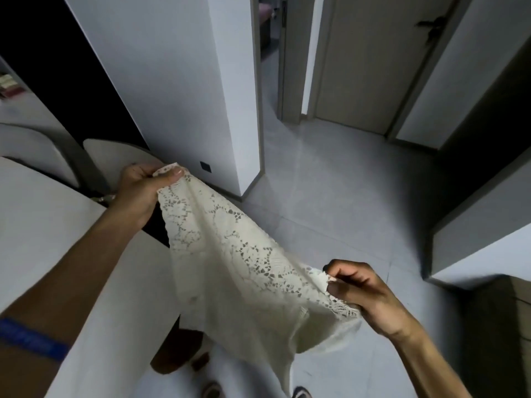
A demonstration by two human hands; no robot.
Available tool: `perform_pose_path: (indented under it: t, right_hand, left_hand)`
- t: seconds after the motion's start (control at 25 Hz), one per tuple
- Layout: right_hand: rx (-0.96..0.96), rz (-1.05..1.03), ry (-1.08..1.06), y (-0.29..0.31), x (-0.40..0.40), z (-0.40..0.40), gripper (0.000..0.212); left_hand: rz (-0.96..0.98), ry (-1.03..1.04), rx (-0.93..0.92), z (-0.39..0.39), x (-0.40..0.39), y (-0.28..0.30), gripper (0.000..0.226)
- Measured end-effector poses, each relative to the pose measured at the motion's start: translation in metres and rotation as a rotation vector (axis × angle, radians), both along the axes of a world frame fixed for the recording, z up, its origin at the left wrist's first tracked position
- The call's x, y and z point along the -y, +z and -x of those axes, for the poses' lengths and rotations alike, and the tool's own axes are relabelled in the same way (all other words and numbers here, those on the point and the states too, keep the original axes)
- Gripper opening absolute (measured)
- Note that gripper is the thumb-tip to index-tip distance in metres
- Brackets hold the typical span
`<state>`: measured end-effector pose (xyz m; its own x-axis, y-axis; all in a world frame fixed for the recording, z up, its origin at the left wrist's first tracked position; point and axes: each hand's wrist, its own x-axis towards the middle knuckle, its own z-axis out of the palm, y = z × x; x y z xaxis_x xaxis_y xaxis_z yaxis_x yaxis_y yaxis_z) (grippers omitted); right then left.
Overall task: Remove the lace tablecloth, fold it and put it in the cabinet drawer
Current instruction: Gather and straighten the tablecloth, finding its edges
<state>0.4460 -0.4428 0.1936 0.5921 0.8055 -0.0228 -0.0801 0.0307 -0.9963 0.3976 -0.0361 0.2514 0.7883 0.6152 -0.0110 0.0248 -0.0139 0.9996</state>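
The cream lace tablecloth (230, 262) hangs in the air between my two hands, off the table, sagging down toward my feet. My left hand (140, 191) pinches one upper corner of it beside the table's edge. My right hand (365, 294) grips another corner lower and to the right, over the floor. The cloth is stretched slantwise from upper left to lower right, and its lower part drapes loosely. No cabinet drawer shows itself clearly in this view.
A white table (57, 225) fills the lower left, with two pale chairs (115, 156) behind it. A white wall pillar (201, 96) stands ahead, closed doors (373, 67) beyond it. A cabinet corner (474, 248) juts in at right. Grey tiled floor (330, 196) lies between.
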Motion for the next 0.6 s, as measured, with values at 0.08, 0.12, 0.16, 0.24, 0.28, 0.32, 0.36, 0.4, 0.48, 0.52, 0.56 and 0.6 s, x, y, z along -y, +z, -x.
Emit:
perform_pose_path:
  t: [0.08,0.12,0.16,0.24,0.28,0.32,0.36,0.4,0.48,0.52,0.56,0.6]
  right_hand:
    - [0.045,0.176,0.086,-0.013,0.009,-0.002,0.02]
    - [0.055,0.253,0.1,-0.021,0.011,-0.001,0.019]
    - [0.043,0.3,0.088,-0.03,0.013,0.001,0.016]
    - [-0.016,0.312,-0.01,-0.05,0.013,0.004,0.012]
    - [-0.035,0.317,-0.068,-0.059,0.013,0.004,0.012]
    - [-0.02,0.356,-0.094,-0.066,0.013,0.004,0.013]
    - [0.04,0.441,-0.08,-0.071,0.012,0.003,0.014]
    - [0.158,0.538,-0.031,-0.075,0.01,0.003,0.018]
    - [0.382,0.668,0.097,-0.084,0.007,0.005,0.034]
    - [0.479,0.715,0.145,-0.087,0.003,0.007,0.038]
    - [0.616,0.798,0.182,-0.089,-0.003,0.011,0.036]
    - [0.755,0.878,0.227,-0.088,-0.01,0.017,0.032]
  left_hand:
    - [-0.031,-0.073,-0.012,-0.012,0.008,-0.005,0.007]
    - [-0.063,-0.114,-0.022,-0.017,0.012,-0.006,0.005]
    - [-0.107,-0.144,-0.037,-0.02,0.015,-0.006,0.009]
    - [-0.15,-0.187,-0.048,-0.026,0.02,-0.001,0.017]
    - [-0.148,-0.202,-0.038,-0.028,0.022,0.005,0.019]
    - [-0.148,-0.21,-0.021,-0.031,0.023,0.012,0.019]
    - [-0.157,-0.211,-0.002,-0.034,0.025,0.021,0.017]
    - [-0.182,-0.212,0.017,-0.036,0.025,0.032,0.015]
    - [-0.255,-0.254,0.063,-0.041,0.026,0.052,0.016]
    - [-0.295,-0.288,0.083,-0.043,0.027,0.059,0.022]
    - [-0.331,-0.319,0.094,-0.045,0.027,0.065,0.025]
    - [-0.359,-0.341,0.098,-0.046,0.026,0.068,0.024]
